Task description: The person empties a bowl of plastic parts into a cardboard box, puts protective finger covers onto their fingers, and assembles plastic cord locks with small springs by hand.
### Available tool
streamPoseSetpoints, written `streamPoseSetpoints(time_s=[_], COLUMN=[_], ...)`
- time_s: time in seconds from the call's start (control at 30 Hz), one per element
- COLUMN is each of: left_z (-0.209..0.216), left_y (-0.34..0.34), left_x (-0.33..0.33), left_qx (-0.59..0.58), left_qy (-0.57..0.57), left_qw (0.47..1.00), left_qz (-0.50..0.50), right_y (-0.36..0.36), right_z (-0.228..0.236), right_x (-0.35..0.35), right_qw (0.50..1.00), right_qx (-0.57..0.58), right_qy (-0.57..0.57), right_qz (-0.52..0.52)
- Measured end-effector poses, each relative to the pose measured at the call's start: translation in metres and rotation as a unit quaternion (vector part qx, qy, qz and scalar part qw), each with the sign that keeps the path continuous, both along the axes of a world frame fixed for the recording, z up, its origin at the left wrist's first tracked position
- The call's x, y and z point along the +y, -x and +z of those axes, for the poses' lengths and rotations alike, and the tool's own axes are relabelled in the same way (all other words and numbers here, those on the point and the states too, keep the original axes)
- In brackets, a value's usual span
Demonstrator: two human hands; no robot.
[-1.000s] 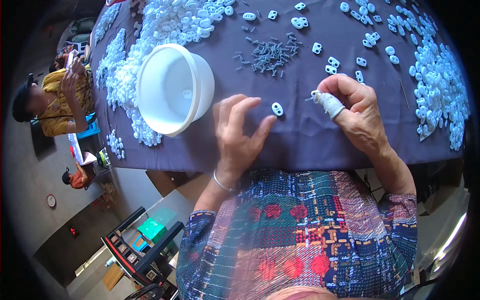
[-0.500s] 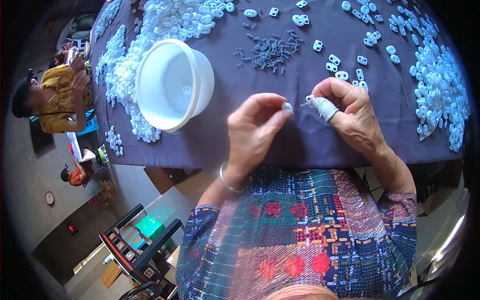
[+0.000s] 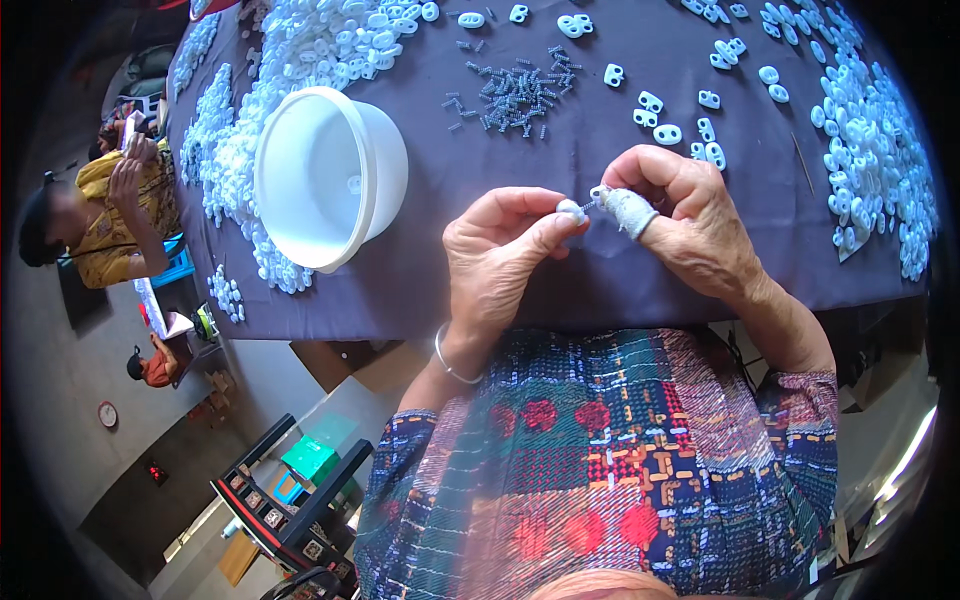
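Observation:
My left hand (image 3: 495,245), with a bracelet at the wrist, pinches a small white oval cord-lock piece (image 3: 571,208) between thumb and forefinger. Across from it, my right hand (image 3: 695,225) is closed on a small white cord-lock piece (image 3: 598,193) with a small metal spring (image 3: 588,206) sticking out of it. The spring's free end meets the left piece; whether it sits inside cannot be seen. A pale wrap (image 3: 630,212) covers my right thumb. Beyond my hands lie a pile of loose springs (image 3: 520,95) and several white two-hole cord locks (image 3: 667,133).
A white tub (image 3: 385,175) stands left of my hands, with one small piece inside. Heaps of white pieces lie behind it (image 3: 235,150) and at the far right (image 3: 885,170). A thin stick (image 3: 803,163) lies near the right heap. Another person (image 3: 105,205) sits at the left.
My hands have come together. The spring at my right fingers now reaches the white piece in my left hand, where a gap was before. The whole view has shifted slightly.

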State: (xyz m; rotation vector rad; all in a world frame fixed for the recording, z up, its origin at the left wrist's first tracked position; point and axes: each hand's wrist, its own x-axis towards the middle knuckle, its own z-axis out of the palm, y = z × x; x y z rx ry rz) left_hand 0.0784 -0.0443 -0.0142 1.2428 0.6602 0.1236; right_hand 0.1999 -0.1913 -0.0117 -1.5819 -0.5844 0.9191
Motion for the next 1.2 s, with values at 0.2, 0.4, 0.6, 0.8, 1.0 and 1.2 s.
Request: streamPoseSetpoints(time_s=[0.2, 0.4, 0.6, 0.8, 1.0, 1.2], left_z=[-0.0024, -0.0051, -0.0044, -0.0059, -0.0074, -0.0064], left_y=[0.0016, 0.0028, 0.0037, 0.004, 0.0044, 0.0038], left_x=[-0.0009, 0.0003, 0.0019, 0.0049, 0.0041, 0.0029], left_qx=[-0.017, -0.014, -0.004, -0.008, -0.018, -0.012], left_qy=[-0.003, -0.025, -0.032, -0.018, -0.009, -0.026], left_qw=[1.0, 1.0, 0.999, 1.0, 1.0, 1.0], left_qz=[-0.002, -0.009, -0.013, -0.018, -0.019, -0.013], right_y=[0.0019, 0.0014, 0.0037, 0.0022, 0.0029, 0.0031], right_z=[-0.0044, -0.0036, -0.0068, -0.0056, -0.0083, -0.0075], right_x=[0.0005, 0.0001, 0.0008, 0.0002, -0.0005, -0.0002], right_qw=[1.0, 1.0, 0.999, 1.0, 0.999, 0.999], right_qx=[-0.012, -0.015, -0.047, -0.019, -0.035, -0.035], right_qy=[-0.018, -0.009, -0.018, -0.019, -0.027, -0.018], right_qz=[0.004, 0.014, 0.009, 0.007, 0.004, 0.008])
